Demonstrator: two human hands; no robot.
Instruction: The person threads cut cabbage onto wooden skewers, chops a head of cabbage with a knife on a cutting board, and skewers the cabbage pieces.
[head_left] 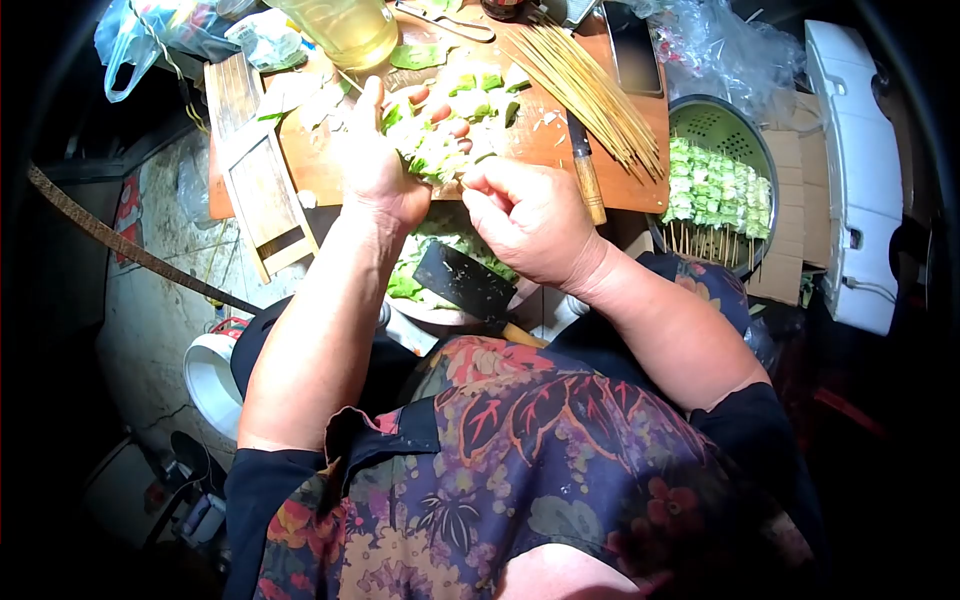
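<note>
My left hand [385,160] is palm up over the near edge of the wooden board [635,195], its fingers curled round a bunch of cut green leaves [428,148]. Close on its right, my right hand [525,215] is closed in a pinch at the edge of the leaves; what it pinches is too small to make out. More cut leaves [485,100] lie on the board beyond my fingers. A pile of thin wooden skewers [590,90] lies to the right, beside a knife with a wooden handle [587,180].
A green colander [690,118] at the right holds skewered leaves [715,190]. Below my hands, a cleaver [465,283] rests on a bowl of leaves [405,280]. A wooden slicer [265,185] leans at the left. A jug of yellowish liquid [350,35] stands at the back.
</note>
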